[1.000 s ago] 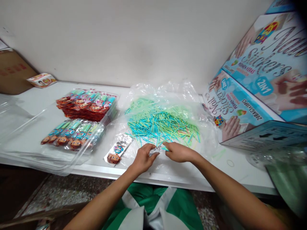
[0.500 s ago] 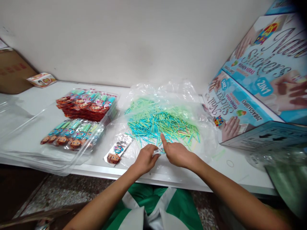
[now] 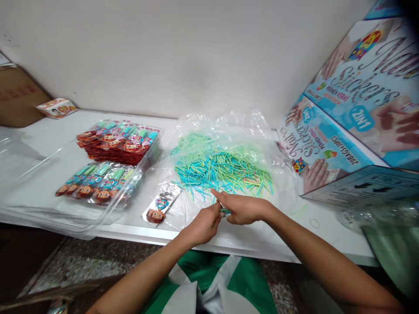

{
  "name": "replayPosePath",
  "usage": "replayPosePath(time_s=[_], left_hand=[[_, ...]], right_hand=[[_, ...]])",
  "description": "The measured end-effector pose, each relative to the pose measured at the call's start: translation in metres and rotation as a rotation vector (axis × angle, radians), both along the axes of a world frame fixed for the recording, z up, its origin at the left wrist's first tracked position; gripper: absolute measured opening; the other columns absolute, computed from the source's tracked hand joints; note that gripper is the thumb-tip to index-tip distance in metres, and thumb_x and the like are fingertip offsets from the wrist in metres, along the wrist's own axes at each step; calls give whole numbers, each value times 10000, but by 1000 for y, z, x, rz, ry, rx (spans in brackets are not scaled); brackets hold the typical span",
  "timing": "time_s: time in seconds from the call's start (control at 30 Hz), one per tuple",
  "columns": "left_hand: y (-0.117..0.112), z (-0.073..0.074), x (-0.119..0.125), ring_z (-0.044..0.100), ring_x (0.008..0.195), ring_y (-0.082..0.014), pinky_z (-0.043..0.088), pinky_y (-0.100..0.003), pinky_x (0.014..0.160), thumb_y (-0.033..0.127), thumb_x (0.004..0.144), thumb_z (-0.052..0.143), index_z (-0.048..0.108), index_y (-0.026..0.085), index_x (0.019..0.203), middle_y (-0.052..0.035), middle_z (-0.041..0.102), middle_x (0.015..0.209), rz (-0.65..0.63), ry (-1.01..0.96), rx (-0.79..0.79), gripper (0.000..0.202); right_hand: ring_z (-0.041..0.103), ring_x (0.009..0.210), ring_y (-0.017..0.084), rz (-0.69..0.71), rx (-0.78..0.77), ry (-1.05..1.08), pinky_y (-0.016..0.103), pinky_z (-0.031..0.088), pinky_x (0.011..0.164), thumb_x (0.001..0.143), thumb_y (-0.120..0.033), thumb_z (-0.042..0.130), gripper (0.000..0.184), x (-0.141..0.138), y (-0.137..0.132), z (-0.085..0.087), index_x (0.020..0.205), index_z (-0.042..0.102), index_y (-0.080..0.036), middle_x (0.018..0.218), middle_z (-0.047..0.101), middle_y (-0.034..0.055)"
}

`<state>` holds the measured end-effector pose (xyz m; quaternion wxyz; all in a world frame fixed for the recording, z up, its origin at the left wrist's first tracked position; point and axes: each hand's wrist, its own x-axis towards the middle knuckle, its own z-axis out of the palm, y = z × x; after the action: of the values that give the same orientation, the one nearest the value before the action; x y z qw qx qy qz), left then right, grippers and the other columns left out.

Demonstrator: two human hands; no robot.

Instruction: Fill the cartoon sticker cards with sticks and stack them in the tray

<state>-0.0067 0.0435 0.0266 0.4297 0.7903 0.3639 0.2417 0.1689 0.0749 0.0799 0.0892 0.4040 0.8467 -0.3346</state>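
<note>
My left hand [image 3: 203, 224] and my right hand [image 3: 241, 207] meet over the front of the white table [image 3: 49, 135]. Both are closed in a pinch on a small clear packet with a teal stick [image 3: 224, 211] between them. The right index finger points left. Just behind the hands lies a heap of blue and green sticks [image 3: 221, 168] on a crumpled clear plastic bag [image 3: 235, 126]. A single packed item with a cartoon head [image 3: 161, 205] lies to the left of my left hand.
Clear trays hold rows of packed cartoon-head items [image 3: 119, 141] at the left. Blue "Nail Stickers" boxes [image 3: 353, 113] are stacked at the right. A brown carton [image 3: 16, 96] and a small box [image 3: 56, 108] sit at the far left. A rubber band [image 3: 314, 223] lies right of the hands.
Both hands have drawn a little toward me and to the right, away from the stick heap. The right index finger has dropped from pointing up to pointing left.
</note>
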Motion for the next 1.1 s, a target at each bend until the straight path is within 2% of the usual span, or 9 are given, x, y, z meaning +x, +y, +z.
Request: replayPosePath(time_s=[0.07,0.13,0.23,0.4,0.53,0.63,0.73,0.83,1.1], left_hand=[[1,-6,0,561,677,-155,421,-265,634,285,889,362,507,163,908,-33,579,727,19,-55,-98,190],[2,-12,1,530,596,-120,415,-240,577,349,898,345,496,163,903,-12,555,703,36,-123,-241,239],[3,-18,4,470,490,-77,389,-209,487,447,877,366,467,159,867,3,528,695,5,-221,-467,306],[4,-17,10,492,480,-71,419,-223,504,518,803,478,455,143,874,-1,530,709,-28,-375,-706,383],[6,-14,6,498,494,-73,429,-221,509,487,803,500,462,146,864,7,530,698,131,-498,-712,348],[7,-15,3,501,505,-71,434,-217,514,460,820,488,472,145,874,9,528,701,232,-543,-687,320],[7,-17,4,501,505,-70,435,-217,519,453,825,483,477,147,893,12,525,706,253,-543,-663,314],[6,-19,6,501,509,-70,441,-220,527,453,829,476,478,147,899,10,522,711,247,-534,-647,314],[5,-18,7,516,509,-80,447,-224,520,449,819,496,488,147,869,5,542,709,266,-549,-676,306]], right_hand=[[470,1161,264,-1,-30,97,333,383,891,747,-322,594,834,5,3,2,1431,156,-135,1342,434,169],[537,1073,238,-83,5,170,323,396,860,840,-439,467,638,6,4,0,1386,298,-155,1234,549,131],[564,1027,230,-247,130,162,317,387,846,931,-420,267,467,-3,3,-8,1265,466,-161,1154,604,122],[590,943,224,-300,152,129,300,391,790,928,-438,285,448,-22,7,-15,1231,481,-172,999,655,113],[595,740,145,-566,26,454,242,430,624,910,-515,241,488,-13,10,-20,1090,534,-168,939,630,71],[548,609,104,-707,-168,661,193,375,460,849,-518,399,436,-3,5,-33,1021,552,-148,922,613,69],[514,583,95,-746,-242,744,182,351,443,780,-436,536,320,0,-4,-45,890,593,-142,788,603,35],[498,575,92,-782,-225,767,194,359,468,768,-394,541,259,-4,-9,-49,810,601,-146,724,585,12],[467,556,87,-782,-148,773,193,351,485,759,-279,521,126,-8,-9,-52,775,559,-161,597,490,-36]])
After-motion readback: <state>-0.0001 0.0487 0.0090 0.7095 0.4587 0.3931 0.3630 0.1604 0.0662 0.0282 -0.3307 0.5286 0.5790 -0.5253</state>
